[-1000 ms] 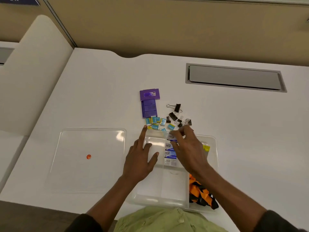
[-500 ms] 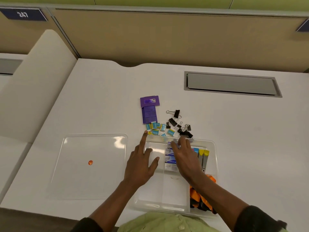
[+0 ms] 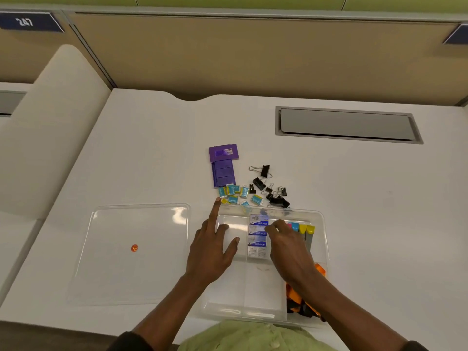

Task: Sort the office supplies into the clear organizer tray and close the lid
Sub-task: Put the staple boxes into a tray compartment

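Left hand (image 3: pixel 211 252) flat and spread on the clear organizer tray (image 3: pixel 321 219), right hand (image 3: pixel 288 247) curled with fingertips on the staple boxes (image 3: pixel 257 236) in its middle compartment, grip unclear; lid (image 3: pixel 131 252) off to the left, binder clips (image 3: pixel 268 186) just beyond the far rim.

Purple box (image 3: pixel 223 165), black binder clips (image 3: pixel 268 186), teal packets (image 3: pixel 236 193), orange-black lanyard (image 3: pixel 305 298), white desk (image 3: pixel 367 211).

A dark blue sign (image 3: pixel 30 21) on the partition at upper left reads "247" (white digits). The small boxes in the clear organizer tray (image 3: pixel 323 249) and the purple packet (image 3: pixel 223 153) carry print, probably brand names, too small to read
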`<state>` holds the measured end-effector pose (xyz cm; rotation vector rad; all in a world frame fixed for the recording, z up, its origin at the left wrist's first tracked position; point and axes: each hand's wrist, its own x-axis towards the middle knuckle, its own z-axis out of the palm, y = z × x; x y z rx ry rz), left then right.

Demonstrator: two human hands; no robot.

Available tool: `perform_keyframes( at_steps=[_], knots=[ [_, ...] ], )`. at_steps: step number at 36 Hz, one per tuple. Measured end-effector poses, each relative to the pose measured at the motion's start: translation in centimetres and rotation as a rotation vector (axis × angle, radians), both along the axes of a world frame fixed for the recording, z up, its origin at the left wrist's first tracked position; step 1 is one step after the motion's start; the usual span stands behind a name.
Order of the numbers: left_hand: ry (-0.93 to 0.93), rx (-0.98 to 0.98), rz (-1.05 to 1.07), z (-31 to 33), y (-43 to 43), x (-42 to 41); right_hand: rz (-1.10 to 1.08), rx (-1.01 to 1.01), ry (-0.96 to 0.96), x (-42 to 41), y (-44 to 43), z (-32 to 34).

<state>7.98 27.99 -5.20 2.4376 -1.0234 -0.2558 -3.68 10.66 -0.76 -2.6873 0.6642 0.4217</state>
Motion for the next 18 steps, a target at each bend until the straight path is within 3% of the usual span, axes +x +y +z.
perform_keyframes(
  at_steps=[9,18],
  knots=[
    [-0.008,-0.014,-0.012,0.1,0.0,-0.1,-0.114,0.067,0.147,2.3,2.0,-0.8],
    [0.001,0.0,0.0,0.2,0.0,-0.1,-0.186,0.112,0.11,1.6,1.7,-0.4]
  ],
)
